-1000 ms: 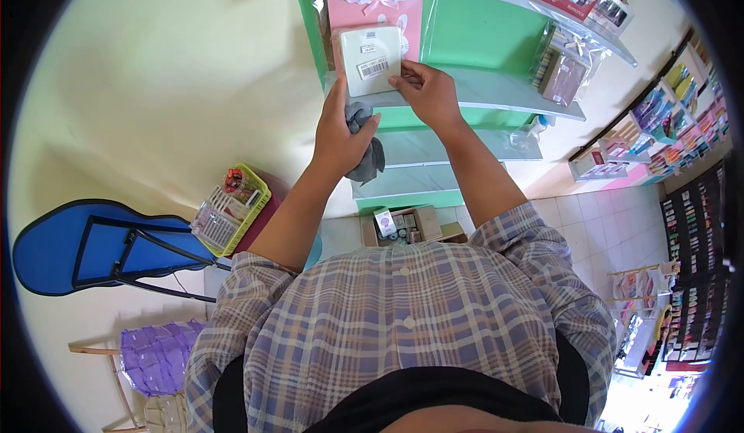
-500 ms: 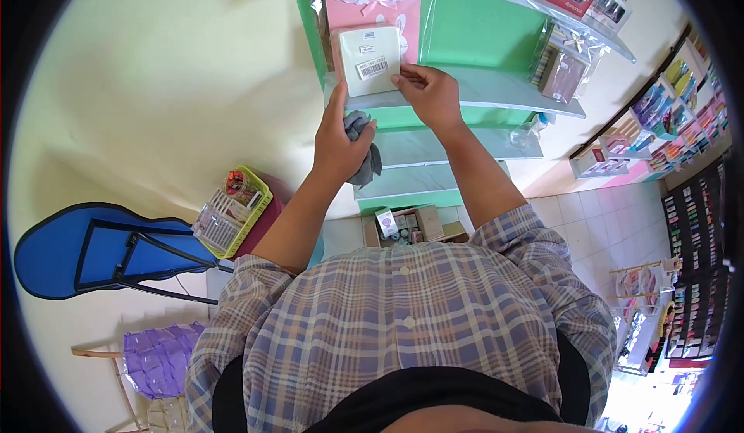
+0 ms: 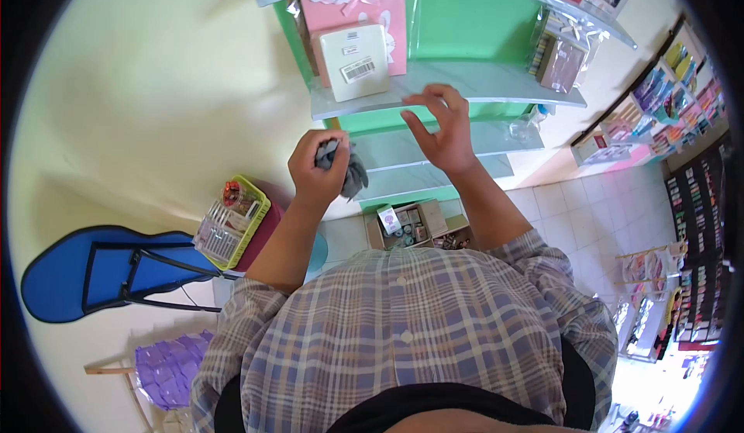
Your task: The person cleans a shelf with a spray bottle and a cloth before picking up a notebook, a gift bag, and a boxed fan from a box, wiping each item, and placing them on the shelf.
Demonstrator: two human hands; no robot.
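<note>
My left hand [image 3: 316, 168] is closed around a crumpled grey cloth [image 3: 353, 177], below and left of the shelf edge. My right hand [image 3: 446, 129] is in the air with fingers apart, holding nothing, its fingertips slightly blurred in front of the shelf. A white box [image 3: 355, 59] with a barcode label stands on the grey shelf board [image 3: 465, 80], leaning back against a pink bunny-print gift bag [image 3: 397, 14]. Neither hand touches the box.
Clear-wrapped boxes [image 3: 562, 65] stand at the shelf's right end. Below are an open carton [image 3: 435, 220] of small items and a yellow basket [image 3: 257, 227]. A folded blue board with black legs [image 3: 62, 278] leans at left. Product racks [image 3: 701, 239] line the right.
Both hands have let go of the white box and drawn back from it, leaving it on the shelf. My right hand has opened; my left has closed tighter around the cloth.
</note>
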